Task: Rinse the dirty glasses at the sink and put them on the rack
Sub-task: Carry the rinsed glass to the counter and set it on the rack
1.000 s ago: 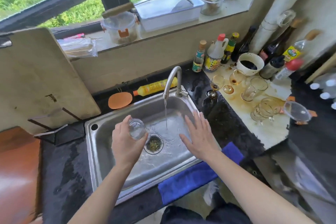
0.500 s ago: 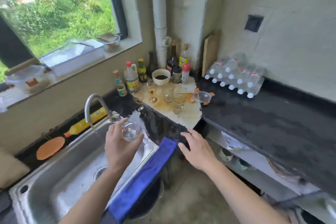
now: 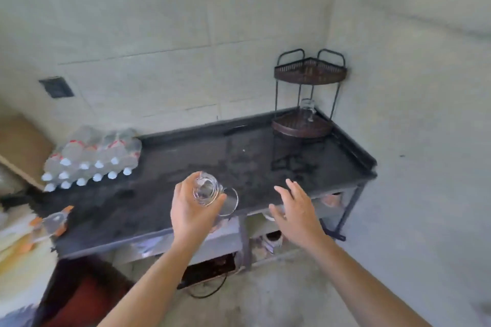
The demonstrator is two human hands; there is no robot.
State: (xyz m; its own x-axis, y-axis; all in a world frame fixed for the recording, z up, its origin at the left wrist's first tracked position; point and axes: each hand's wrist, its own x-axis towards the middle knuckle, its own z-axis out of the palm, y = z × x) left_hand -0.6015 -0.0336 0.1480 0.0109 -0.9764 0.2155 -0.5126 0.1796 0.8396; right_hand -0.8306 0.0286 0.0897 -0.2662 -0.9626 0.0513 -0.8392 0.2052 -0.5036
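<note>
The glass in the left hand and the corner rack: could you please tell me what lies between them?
In the head view, only bare dark countertop lies between the glass, held by the left hand, and the rack.

The left hand (image 3: 191, 210) is wrapping round a clear glass (image 3: 206, 190), its palm hiding the glass's near side. Motion blur is smearing an orange-trimmed item (image 3: 53, 221) at the near left, so it cannot be identified. The right hand (image 3: 297, 212) is covering part of the under-counter shelf (image 3: 330, 211), where the contents are too dim to identify. The left edge is cutting off a brown board (image 3: 18, 146).
</note>
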